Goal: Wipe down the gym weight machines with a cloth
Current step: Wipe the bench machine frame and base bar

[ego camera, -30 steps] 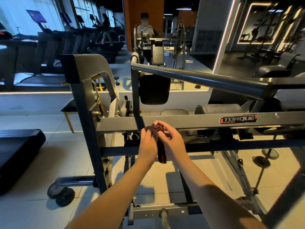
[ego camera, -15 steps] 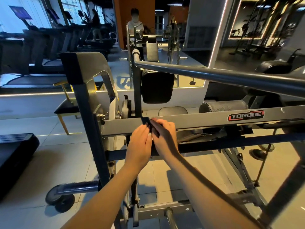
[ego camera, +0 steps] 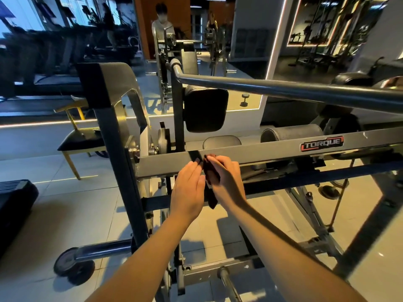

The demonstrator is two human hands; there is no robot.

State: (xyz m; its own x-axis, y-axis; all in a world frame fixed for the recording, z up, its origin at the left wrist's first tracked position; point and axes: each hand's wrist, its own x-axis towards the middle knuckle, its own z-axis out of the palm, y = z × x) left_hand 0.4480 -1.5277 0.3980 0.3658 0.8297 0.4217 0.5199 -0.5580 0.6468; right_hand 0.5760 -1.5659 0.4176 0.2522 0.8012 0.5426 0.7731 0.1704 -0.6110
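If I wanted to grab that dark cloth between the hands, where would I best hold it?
Probably the bunched upper part of the cloth, by the grey beam, coming from the right as the right hand does. It hangs folded into a narrow strip, so fingers can curl round the thick top while the loose tail dangles below.

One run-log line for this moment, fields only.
phase: wiping | right hand: grips dark folded cloth | left hand: flat beside cloth | surface: grey metal crossbar
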